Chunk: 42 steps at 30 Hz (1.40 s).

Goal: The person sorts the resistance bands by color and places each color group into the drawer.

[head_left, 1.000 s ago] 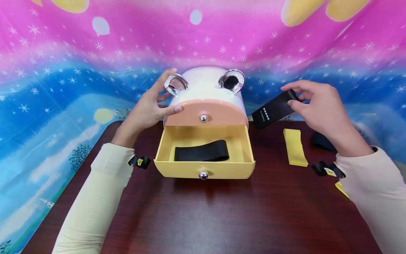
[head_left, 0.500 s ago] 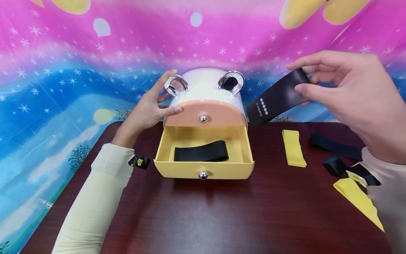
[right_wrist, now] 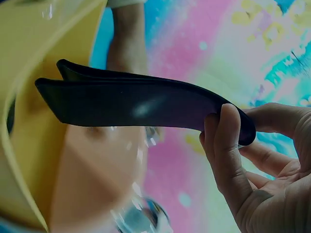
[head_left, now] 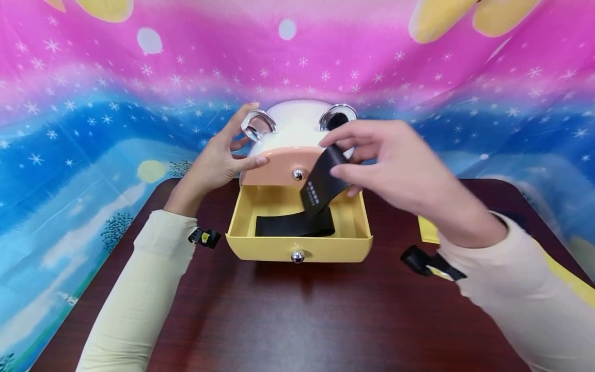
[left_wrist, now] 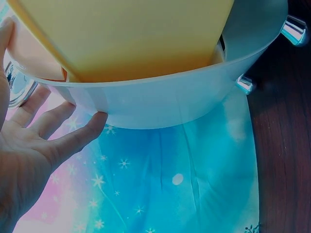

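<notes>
A white drawer box (head_left: 299,121) with chrome ears stands on the table, its lower yellow drawer (head_left: 299,248) pulled out. My left hand (head_left: 216,160) rests against the box's left side, thumb on the peach upper drawer front (head_left: 279,165); in the left wrist view its spread fingers (left_wrist: 80,138) touch the white wall. Between thumb and fingers, my right hand (head_left: 390,165) pinches a folded black resistance band (head_left: 321,181) with white dots and lettering. It hangs tilted over the drawer. Another black resistance band (head_left: 283,225) lies inside, partly overlapped in the head view.
A yellow band (head_left: 428,230) lies on the dark wooden table (head_left: 297,320) to the right, partly behind my right forearm. Another yellow strip (head_left: 569,274) shows past the sleeve. A printed cloth (head_left: 209,67) hangs behind.
My right hand first lifted the black resistance band and shifted right, then swung left and brought it over the yellow drawer. My left hand stays in place on the box.
</notes>
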Available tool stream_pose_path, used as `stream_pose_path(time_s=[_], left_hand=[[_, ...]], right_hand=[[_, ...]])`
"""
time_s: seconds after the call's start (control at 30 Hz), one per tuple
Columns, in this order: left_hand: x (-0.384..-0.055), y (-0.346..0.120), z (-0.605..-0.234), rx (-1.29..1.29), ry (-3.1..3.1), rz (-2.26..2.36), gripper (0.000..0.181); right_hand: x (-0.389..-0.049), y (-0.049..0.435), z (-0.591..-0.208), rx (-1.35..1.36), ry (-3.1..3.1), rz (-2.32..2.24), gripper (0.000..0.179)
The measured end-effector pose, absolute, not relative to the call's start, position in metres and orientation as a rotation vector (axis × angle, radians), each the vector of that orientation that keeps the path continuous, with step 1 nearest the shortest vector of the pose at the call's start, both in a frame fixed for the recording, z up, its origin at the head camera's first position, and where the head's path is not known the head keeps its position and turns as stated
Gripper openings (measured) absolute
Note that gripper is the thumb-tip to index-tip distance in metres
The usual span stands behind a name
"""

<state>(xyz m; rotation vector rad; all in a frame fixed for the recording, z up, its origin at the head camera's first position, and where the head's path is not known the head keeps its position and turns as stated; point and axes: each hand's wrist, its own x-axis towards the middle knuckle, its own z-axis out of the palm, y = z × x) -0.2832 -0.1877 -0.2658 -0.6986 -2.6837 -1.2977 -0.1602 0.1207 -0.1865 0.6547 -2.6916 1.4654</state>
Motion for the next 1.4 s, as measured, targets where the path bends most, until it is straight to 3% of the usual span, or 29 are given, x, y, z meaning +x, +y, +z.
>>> stream_pose_path(time_s=[0.63,1.07,1.4], left_hand=[[-0.284,-0.185,-0.265,-0.738,-2.656,-1.333,0.095],[-0.284,-0.186,-0.264,-0.726,-2.677,-1.288,0.095],[-0.285,-0.189,-0.265,-0.707,-2.676,-1.32,0.096]], right_hand=[[-0.184,0.038,-0.224,0.957,-2.689,1.708,0.027],[-0.188,0.064,-0.258,0.616,-2.853,1.382,0.036],[-0.185,0.08,-0.283,0.574,-2.866,0.992,0.032]])
